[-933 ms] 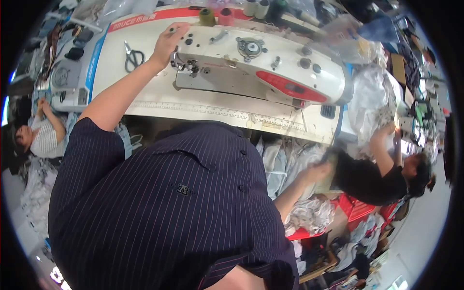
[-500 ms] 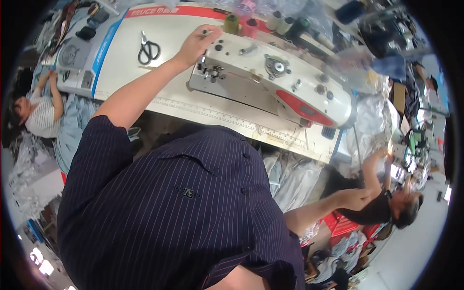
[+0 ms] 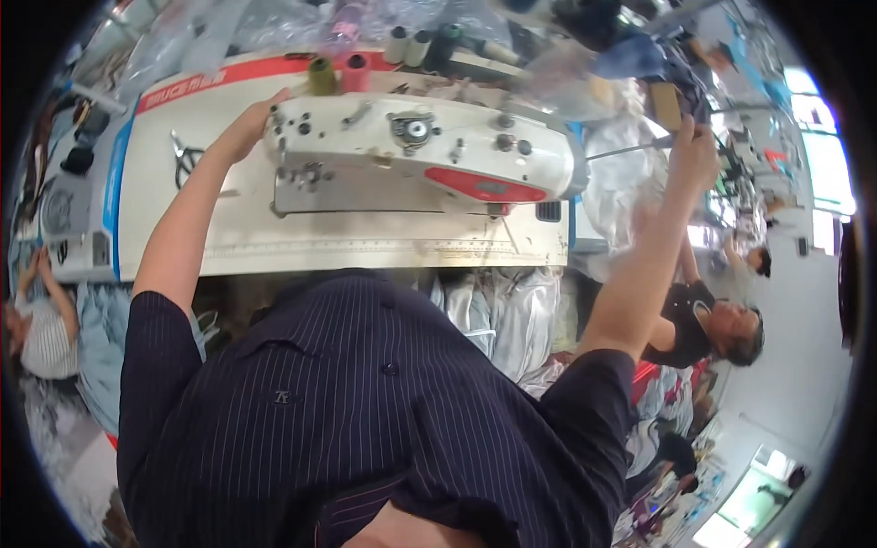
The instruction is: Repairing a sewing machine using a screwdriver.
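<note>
My left hand (image 3: 248, 130) is at the left end of a white industrial sewing machine (image 3: 365, 137) with a red panel. Its fingers curl round behind that end and are partly hidden. My right hand (image 3: 696, 157), raised to the right of the machine, is closed round the end of a thin dark rod (image 3: 630, 149). That rod reaches leftward to the machine's right end; its exact kind I cannot make out. On the pale sewing table (image 3: 219, 201), left of my left hand, lies a pair of black-handled scissors (image 3: 185, 163).
Thread spools in olive (image 3: 322, 78), pink (image 3: 355, 75) and white (image 3: 396, 46) stand behind the machine. Another machine (image 3: 78, 215) adjoins on the left. A co-worker (image 3: 699, 320) sits at the right, another person (image 3: 46, 338) at the left. Fabric (image 3: 521, 320) hangs below the table's front edge.
My right arm has swung up from low on the right to beside the machine's right end. My left hand stays at the left end. The view has turned and shifted right.
</note>
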{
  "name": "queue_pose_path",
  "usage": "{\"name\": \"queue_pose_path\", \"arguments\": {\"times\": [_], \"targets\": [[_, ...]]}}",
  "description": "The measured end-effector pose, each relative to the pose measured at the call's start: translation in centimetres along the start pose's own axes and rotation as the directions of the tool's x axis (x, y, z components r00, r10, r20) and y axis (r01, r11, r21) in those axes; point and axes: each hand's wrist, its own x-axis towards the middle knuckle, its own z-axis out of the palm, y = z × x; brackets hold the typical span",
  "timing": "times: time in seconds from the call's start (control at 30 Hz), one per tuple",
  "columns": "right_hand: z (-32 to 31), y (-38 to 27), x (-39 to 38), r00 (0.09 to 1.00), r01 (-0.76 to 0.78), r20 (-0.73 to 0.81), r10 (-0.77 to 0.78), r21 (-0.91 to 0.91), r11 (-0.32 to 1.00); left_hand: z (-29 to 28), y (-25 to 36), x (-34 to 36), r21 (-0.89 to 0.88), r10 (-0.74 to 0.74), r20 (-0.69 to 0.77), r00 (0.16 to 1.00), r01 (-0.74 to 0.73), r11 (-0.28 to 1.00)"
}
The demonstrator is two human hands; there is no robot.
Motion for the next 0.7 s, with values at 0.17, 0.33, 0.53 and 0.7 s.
{"name": "queue_pose_path", "arguments": {"times": [0.17,0.33,0.53,0.7], "targets": [[-4.8,4.5,-12.5,0.934,-0.092,-0.301,0.194,0.320,0.943,0.0,0.7,1.4,-0.011,-0.065,0.046,0.997,0.066,0.998],[-3.4,7.9,-27.6,0.804,-0.279,-0.298,0.515,0.574,0.769,0.4,0.3,2.0,-0.329,-0.206,-0.040,0.978,0.182,0.927],[0.8,8.0,-37.8,0.540,-0.621,0.374,0.754,0.781,0.058,2.5,2.7,0.7,-0.289,-0.232,-0.107,0.967,0.193,0.938],[-0.5,7.7,-36.0,0.600,-0.612,0.208,0.772,0.740,0.277,3.0,2.4,1.1,-0.247,-0.078,-0.300,0.951,0.001,0.969]]}}
